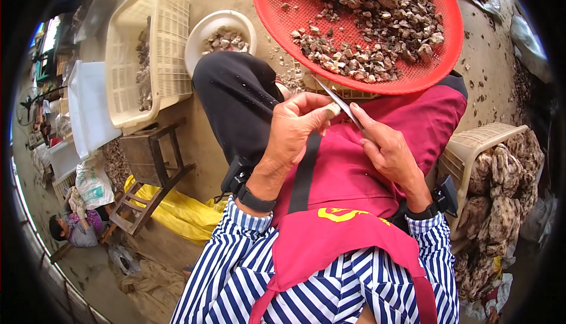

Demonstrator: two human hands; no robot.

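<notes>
My left hand (pixel 295 125) pinches a small pale chunk (pixel 333 109) between thumb and fingers, above my lap. My right hand (pixel 386 147) is closed around a knife (pixel 337 97), its thin blade pointing up and left, right beside the chunk. Most of the knife's handle is hidden in my fingers. Just beyond my hands, a round red mesh tray (pixel 268 20) holds many rough brown-grey chunks (pixel 383 11), with smaller, paler cut pieces (pixel 354 64) toward its near side. A white bowl (pixel 190 50) with more pale pieces stands beyond my left knee.
A tall cream plastic crate (pixel 171 35) and a wooden stool (pixel 141 159) stand at left, with a yellow sack (pixel 183 212) nearby. At right, another cream crate (pixel 471 147) holds large brown lumps (pixel 501 176). Another person (pixel 79 227) sits at far left.
</notes>
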